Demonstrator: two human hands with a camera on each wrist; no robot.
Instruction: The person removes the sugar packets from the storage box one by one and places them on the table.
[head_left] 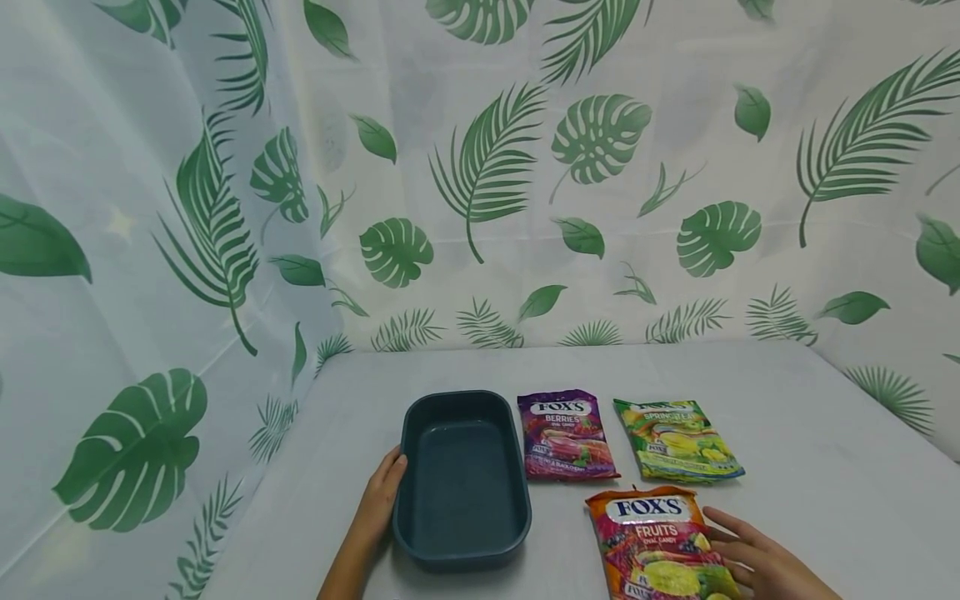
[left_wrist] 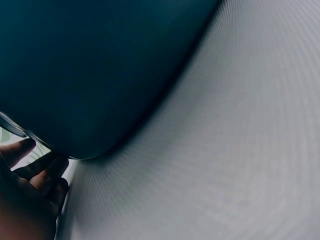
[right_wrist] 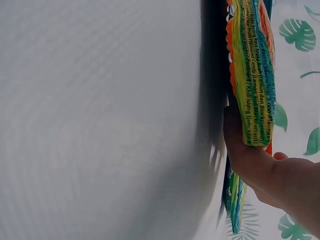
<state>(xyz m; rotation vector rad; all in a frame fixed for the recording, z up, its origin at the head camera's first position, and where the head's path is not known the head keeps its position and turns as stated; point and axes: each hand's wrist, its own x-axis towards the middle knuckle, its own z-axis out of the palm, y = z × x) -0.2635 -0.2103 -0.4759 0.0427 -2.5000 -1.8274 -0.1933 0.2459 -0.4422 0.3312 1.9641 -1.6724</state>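
A dark blue rectangular tub (head_left: 462,492) stands on the white surface, with nothing inside it. My left hand (head_left: 382,492) holds its left side, the fingers at the rim; in the left wrist view, the fingers (left_wrist: 50,172) are beside the tub's wall (left_wrist: 100,75). To the right, an orange-red bag of Fox's Fruits candy (head_left: 652,542) lies nearest me, its lower end cut off by the frame. My right hand (head_left: 765,562) grips its right edge. From the right wrist, a finger passes under the bag's side (right_wrist: 252,80), with a thumb tip on the other side.
A purple Fox's Berries candy bag (head_left: 566,437) lies just right of the tub. Farther right is a green-yellow Fox's Spring Tea bag (head_left: 678,442), behind the Fruits bag. White leaf-print cloth (head_left: 510,192) hangs at the back and both sides.
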